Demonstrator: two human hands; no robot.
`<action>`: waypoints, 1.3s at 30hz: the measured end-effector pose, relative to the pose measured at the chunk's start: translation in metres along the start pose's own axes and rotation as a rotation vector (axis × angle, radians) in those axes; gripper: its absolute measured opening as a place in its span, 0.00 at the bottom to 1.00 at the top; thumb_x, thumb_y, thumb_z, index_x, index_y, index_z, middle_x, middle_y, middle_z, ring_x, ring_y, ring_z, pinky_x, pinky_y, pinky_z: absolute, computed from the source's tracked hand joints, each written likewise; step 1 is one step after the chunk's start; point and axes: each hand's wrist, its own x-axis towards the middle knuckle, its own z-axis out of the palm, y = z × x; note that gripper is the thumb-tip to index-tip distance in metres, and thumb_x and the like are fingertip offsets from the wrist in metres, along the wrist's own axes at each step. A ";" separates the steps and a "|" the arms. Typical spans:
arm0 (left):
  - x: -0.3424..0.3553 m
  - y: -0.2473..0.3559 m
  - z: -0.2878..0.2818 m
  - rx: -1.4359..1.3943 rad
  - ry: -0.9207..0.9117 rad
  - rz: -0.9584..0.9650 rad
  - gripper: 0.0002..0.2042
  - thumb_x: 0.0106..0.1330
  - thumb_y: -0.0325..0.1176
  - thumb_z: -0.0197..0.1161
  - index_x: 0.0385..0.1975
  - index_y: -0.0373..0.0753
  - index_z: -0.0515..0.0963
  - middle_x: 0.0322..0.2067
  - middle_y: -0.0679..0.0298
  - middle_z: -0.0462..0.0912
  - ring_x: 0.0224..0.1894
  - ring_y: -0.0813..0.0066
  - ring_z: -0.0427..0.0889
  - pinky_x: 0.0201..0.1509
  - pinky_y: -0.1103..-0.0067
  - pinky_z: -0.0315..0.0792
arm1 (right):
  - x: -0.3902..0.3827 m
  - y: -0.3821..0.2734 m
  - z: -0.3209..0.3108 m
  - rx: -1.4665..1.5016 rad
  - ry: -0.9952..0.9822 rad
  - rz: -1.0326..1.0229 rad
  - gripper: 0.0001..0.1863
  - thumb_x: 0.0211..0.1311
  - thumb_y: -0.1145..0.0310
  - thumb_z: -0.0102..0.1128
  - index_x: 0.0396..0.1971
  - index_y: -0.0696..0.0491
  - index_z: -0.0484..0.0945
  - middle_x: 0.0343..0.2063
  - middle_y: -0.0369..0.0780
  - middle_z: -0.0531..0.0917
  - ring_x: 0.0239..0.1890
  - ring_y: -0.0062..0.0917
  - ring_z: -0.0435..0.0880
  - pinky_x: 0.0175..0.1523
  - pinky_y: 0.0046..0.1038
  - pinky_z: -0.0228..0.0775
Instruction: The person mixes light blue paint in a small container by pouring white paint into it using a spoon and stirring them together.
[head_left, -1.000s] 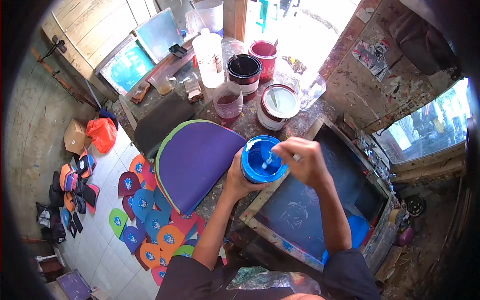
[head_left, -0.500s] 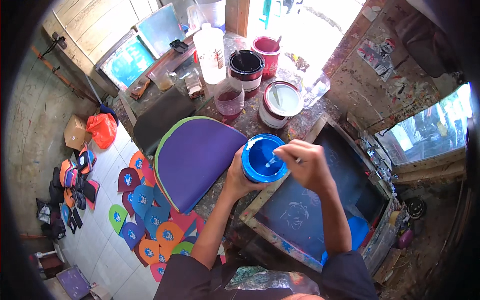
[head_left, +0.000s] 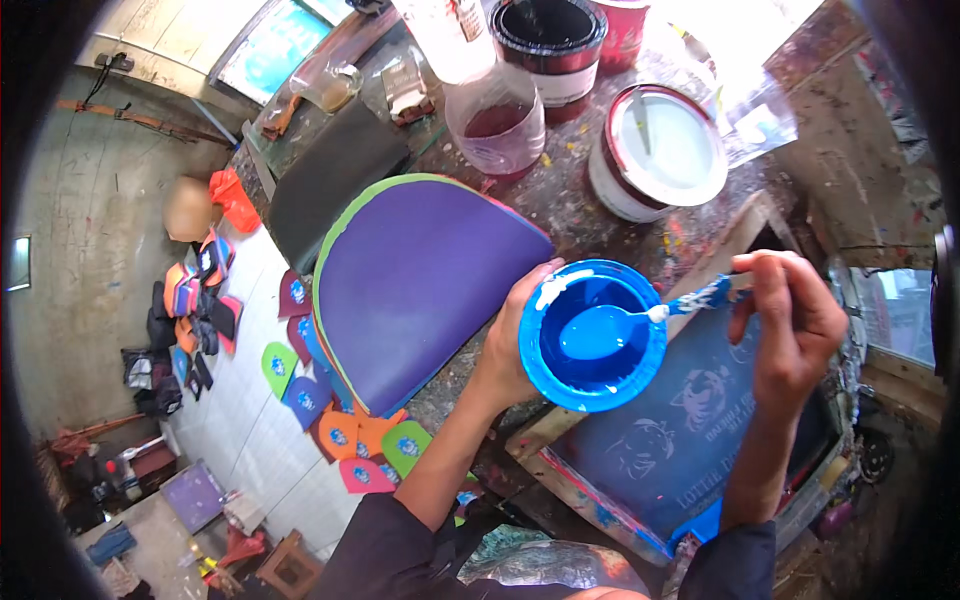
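Note:
A blue paint can (head_left: 535,368) is in my left hand (head_left: 503,350), whose fingers wrap its left side. The can tips toward me and shows blue paint inside. My right hand (head_left: 792,325), right of the can, pinches the handle end of a spoon (head_left: 698,299) crusted with blue and white paint. The spoon's bowl lies over the can's opening, coated in wet blue. Left of the can rests a stack of half-round sheets (head_left: 430,290), purple on top with a green edge. A wood-framed printing screen (head_left: 640,450) with pale line designs lies below the can and my right forearm.
Behind stand a white-topped paint can (head_left: 668,150), a dark paint can (head_left: 550,45), a cup of dark red liquid (head_left: 497,130) and a white bottle (head_left: 450,40). A black sheet (head_left: 335,165) lies at the table's left. Printed colourful pieces (head_left: 305,400) cover part of the tiled floor.
My right hand has drawn back to the right, and the spoon's bowl now shows above the paint, lying flatter. The can appears larger, and the whole view has shifted.

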 end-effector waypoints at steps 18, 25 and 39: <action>-0.001 -0.018 0.000 -0.564 0.018 -0.479 0.34 0.73 0.34 0.67 0.75 0.34 0.59 0.74 0.42 0.65 0.73 0.51 0.72 0.76 0.61 0.68 | -0.005 0.025 -0.015 0.053 0.055 0.011 0.15 0.81 0.63 0.54 0.46 0.59 0.84 0.42 0.39 0.85 0.15 0.07 0.70 0.20 0.11 0.56; -0.002 -0.014 0.001 -0.517 0.014 -0.510 0.34 0.74 0.35 0.66 0.75 0.35 0.58 0.74 0.43 0.64 0.74 0.52 0.70 0.77 0.61 0.67 | -0.016 0.043 -0.027 0.042 0.173 0.142 0.15 0.81 0.62 0.54 0.48 0.58 0.84 0.41 0.39 0.86 0.16 0.07 0.70 0.20 0.12 0.58; -0.004 -0.035 0.005 -0.172 -0.024 0.144 0.44 0.64 0.38 0.77 0.75 0.34 0.57 0.74 0.43 0.65 0.73 0.51 0.72 0.75 0.62 0.69 | -0.004 0.028 0.000 -0.011 0.116 0.110 0.14 0.81 0.64 0.57 0.49 0.60 0.84 0.39 0.42 0.88 0.15 0.08 0.69 0.20 0.14 0.57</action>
